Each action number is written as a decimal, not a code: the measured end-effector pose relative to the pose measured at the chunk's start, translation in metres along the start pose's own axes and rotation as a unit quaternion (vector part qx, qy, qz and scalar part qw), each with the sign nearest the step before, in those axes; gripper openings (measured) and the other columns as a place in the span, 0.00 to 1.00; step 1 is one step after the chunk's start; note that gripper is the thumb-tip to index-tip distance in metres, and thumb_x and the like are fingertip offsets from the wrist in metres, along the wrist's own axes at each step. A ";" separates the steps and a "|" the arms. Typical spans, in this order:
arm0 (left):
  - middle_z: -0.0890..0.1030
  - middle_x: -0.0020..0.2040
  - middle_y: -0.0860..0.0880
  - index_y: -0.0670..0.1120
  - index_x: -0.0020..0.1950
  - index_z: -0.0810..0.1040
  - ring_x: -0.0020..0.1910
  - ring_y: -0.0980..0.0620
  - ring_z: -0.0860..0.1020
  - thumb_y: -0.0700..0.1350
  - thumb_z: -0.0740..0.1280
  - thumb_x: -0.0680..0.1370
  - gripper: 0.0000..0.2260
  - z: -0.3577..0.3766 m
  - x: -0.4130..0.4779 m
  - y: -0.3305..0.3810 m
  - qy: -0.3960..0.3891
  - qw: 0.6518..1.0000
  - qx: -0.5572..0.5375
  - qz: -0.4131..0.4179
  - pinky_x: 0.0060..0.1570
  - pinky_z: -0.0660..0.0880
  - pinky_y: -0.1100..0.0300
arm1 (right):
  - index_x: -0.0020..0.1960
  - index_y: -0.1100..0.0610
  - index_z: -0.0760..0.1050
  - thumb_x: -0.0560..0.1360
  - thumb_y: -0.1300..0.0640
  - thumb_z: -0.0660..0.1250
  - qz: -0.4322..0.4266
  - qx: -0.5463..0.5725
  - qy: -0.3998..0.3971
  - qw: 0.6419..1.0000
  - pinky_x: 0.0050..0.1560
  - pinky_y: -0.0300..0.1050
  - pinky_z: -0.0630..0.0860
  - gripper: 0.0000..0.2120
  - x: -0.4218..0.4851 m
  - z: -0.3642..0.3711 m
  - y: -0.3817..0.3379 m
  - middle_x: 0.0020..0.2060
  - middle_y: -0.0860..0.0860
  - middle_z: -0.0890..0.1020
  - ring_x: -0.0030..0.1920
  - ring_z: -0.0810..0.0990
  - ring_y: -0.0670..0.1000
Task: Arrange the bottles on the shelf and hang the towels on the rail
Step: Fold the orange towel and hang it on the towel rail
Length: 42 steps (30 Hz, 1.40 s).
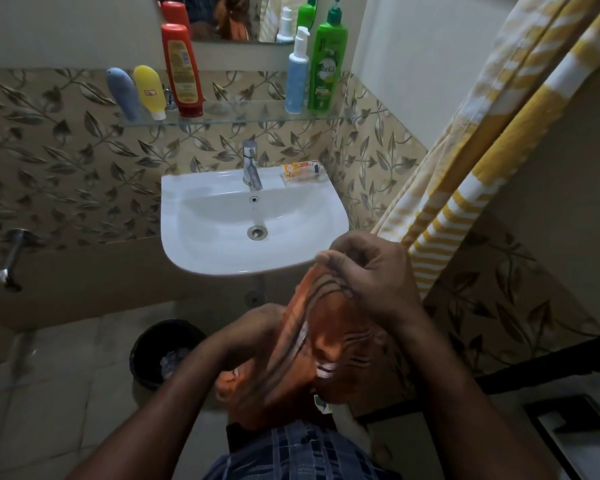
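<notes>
**Orange towel in both hands, hanging spot is up-right**

- Orange towel [329, 341]: bunched, near centre, below the near rim of the sink [201, 244]. Its long axis runs diagonally from high right down to low left, towards the person's body.
- Right hand [371, 275]: closed, fingers pinching the towel's top edge. It is the higher hand and the one further right.
- Left hand [257, 327]: curled round the lower-left part of the bundle, lower and nearer the body.
- Yellow striped towel [482, 133]: hangs down the right wall from somewhere above the picture. No rail is visible. My guess is it sits up and to the right, above that towel.
- So the move looks like a lift up and right. The right hand is the nearer one and would likely lead, with the left spreading the cloth.
- A black bar [499, 358] runs low on the right. Can't tell whether it is a rail.
- Bottles: five stand on the glass shelf [243, 116] on the far wall, three left and two right, well apart from the hands.
</notes>
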<state>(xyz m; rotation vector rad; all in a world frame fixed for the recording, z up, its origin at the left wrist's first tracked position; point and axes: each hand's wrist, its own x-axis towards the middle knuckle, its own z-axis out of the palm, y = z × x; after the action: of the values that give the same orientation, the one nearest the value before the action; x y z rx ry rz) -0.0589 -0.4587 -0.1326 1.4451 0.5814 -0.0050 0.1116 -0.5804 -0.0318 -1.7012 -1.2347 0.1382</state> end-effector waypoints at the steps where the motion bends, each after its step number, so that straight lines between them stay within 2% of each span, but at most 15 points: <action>1: 0.88 0.40 0.52 0.51 0.41 0.89 0.43 0.60 0.84 0.61 0.67 0.80 0.19 0.007 -0.003 0.011 0.027 0.999 -0.017 0.013 0.52 0.81 0.61 | 0.40 0.54 0.84 0.73 0.50 0.80 0.013 0.008 0.019 1.000 0.32 0.42 0.73 0.10 0.003 0.004 -0.002 0.28 0.49 0.81 0.30 0.78 0.49; 2: 0.89 0.46 0.52 0.54 0.48 0.89 0.49 0.60 0.85 0.67 0.61 0.82 0.23 0.010 -0.004 0.020 0.018 0.999 -0.028 0.043 0.56 0.80 0.61 | 0.39 0.54 0.84 0.73 0.50 0.80 0.021 0.001 0.028 0.999 0.32 0.42 0.73 0.10 0.006 0.006 -0.004 0.28 0.50 0.81 0.29 0.78 0.49; 4: 0.87 0.58 0.43 0.51 0.62 0.86 0.61 0.45 0.84 0.59 0.62 0.85 0.18 0.015 -0.003 0.039 -0.014 0.989 -0.096 0.116 0.64 0.79 0.47 | 0.38 0.53 0.84 0.72 0.50 0.81 0.025 -0.016 0.019 0.999 0.32 0.41 0.72 0.09 0.011 0.008 -0.006 0.27 0.49 0.80 0.28 0.77 0.47; 6: 0.88 0.51 0.48 0.51 0.55 0.88 0.53 0.49 0.85 0.47 0.69 0.80 0.09 0.013 -0.006 0.062 0.057 0.977 -0.100 0.180 0.54 0.81 0.54 | 0.40 0.52 0.85 0.72 0.50 0.81 0.022 -0.008 -0.008 1.000 0.32 0.41 0.71 0.08 0.013 0.009 -0.004 0.27 0.48 0.80 0.28 0.75 0.45; 10: 0.85 0.41 0.50 0.47 0.46 0.86 0.42 0.51 0.82 0.48 0.72 0.77 0.06 0.006 -0.011 0.091 0.131 0.957 -0.010 0.257 0.45 0.78 0.57 | 0.47 0.50 0.79 0.72 0.45 0.80 0.068 0.141 -0.130 0.979 0.34 0.53 0.70 0.13 0.013 0.003 0.008 0.33 0.58 0.79 0.33 0.73 0.52; 15: 0.86 0.39 0.51 0.51 0.44 0.88 0.39 0.54 0.84 0.41 0.73 0.79 0.07 -0.016 -0.028 0.118 0.207 0.933 -0.037 0.291 0.41 0.80 0.62 | 0.45 0.54 0.85 0.70 0.39 0.78 0.074 0.042 -0.215 0.973 0.40 0.55 0.82 0.18 0.006 -0.027 0.037 0.38 0.51 0.86 0.39 0.85 0.52; 21: 0.85 0.41 0.47 0.47 0.45 0.86 0.40 0.48 0.82 0.40 0.72 0.80 0.05 -0.061 -0.032 0.121 0.329 0.908 -0.071 0.250 0.46 0.78 0.54 | 0.43 0.56 0.84 0.68 0.39 0.76 0.111 0.103 -0.097 0.984 0.40 0.51 0.77 0.20 0.010 -0.056 0.058 0.37 0.60 0.84 0.38 0.81 0.51; 24: 0.87 0.45 0.52 0.49 0.49 0.87 0.44 0.55 0.84 0.47 0.77 0.77 0.03 -0.041 -0.032 0.121 0.256 0.943 0.017 0.214 0.46 0.78 0.62 | 0.43 0.62 0.82 0.74 0.48 0.78 0.086 0.122 -0.010 0.989 0.36 0.44 0.77 0.16 0.018 -0.045 0.041 0.34 0.53 0.84 0.36 0.81 0.46; 26: 0.87 0.49 0.54 0.51 0.56 0.87 0.46 0.60 0.85 0.47 0.77 0.76 0.09 -0.013 -0.028 0.121 0.188 0.959 0.063 0.203 0.46 0.77 0.68 | 0.42 0.59 0.84 0.78 0.56 0.75 0.066 0.134 -0.017 0.989 0.37 0.38 0.77 0.08 0.024 -0.034 0.017 0.34 0.46 0.85 0.36 0.81 0.42; 28: 0.87 0.50 0.51 0.53 0.62 0.85 0.49 0.56 0.87 0.45 0.77 0.76 0.15 0.008 -0.022 0.121 0.129 0.969 0.083 0.192 0.48 0.82 0.63 | 0.45 0.57 0.85 0.80 0.57 0.73 0.028 0.117 -0.058 0.991 0.40 0.40 0.79 0.06 0.030 -0.024 0.002 0.39 0.48 0.87 0.39 0.84 0.45; 31: 0.88 0.45 0.46 0.51 0.51 0.86 0.45 0.46 0.87 0.47 0.78 0.76 0.05 0.016 -0.015 0.120 0.141 0.962 0.116 0.203 0.48 0.85 0.46 | 0.47 0.55 0.85 0.81 0.55 0.72 -0.005 0.081 -0.117 0.990 0.43 0.43 0.80 0.06 0.033 -0.023 -0.003 0.40 0.46 0.86 0.42 0.84 0.45; 34: 0.83 0.35 0.49 0.48 0.40 0.82 0.35 0.52 0.82 0.48 0.76 0.78 0.09 0.006 -0.017 0.117 0.207 0.951 0.095 0.211 0.39 0.79 0.52 | 0.48 0.55 0.84 0.79 0.56 0.74 0.036 0.110 -0.128 0.985 0.41 0.47 0.80 0.03 0.028 -0.036 0.007 0.39 0.48 0.86 0.40 0.84 0.46; 36: 0.82 0.34 0.48 0.46 0.40 0.82 0.35 0.51 0.81 0.49 0.75 0.79 0.11 0.002 -0.021 0.116 0.223 0.949 0.058 0.214 0.39 0.77 0.55 | 0.47 0.57 0.84 0.78 0.62 0.75 0.063 0.131 -0.095 0.985 0.39 0.41 0.78 0.02 0.023 -0.043 0.015 0.37 0.47 0.85 0.37 0.83 0.43; 38: 0.83 0.37 0.47 0.46 0.39 0.82 0.38 0.49 0.82 0.52 0.75 0.79 0.13 0.003 -0.021 0.114 0.223 0.949 0.059 0.214 0.43 0.78 0.51 | 0.46 0.57 0.85 0.77 0.65 0.74 0.074 0.132 -0.063 0.987 0.39 0.38 0.78 0.05 0.020 -0.045 0.019 0.36 0.47 0.86 0.37 0.83 0.43; 42: 0.82 0.49 0.50 0.51 0.40 0.84 0.52 0.49 0.82 0.57 0.75 0.73 0.11 0.011 -0.011 0.104 0.261 0.937 0.082 0.216 0.51 0.78 0.54 | 0.46 0.57 0.84 0.78 0.64 0.73 0.066 0.114 -0.006 0.991 0.42 0.49 0.84 0.04 0.019 -0.045 0.021 0.38 0.53 0.87 0.40 0.86 0.53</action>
<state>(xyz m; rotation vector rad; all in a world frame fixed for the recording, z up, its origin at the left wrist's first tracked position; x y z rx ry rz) -0.0280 -0.4568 -0.0318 1.7224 0.6891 0.7134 0.1607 -0.5938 -0.0169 -1.5832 -1.0717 0.3559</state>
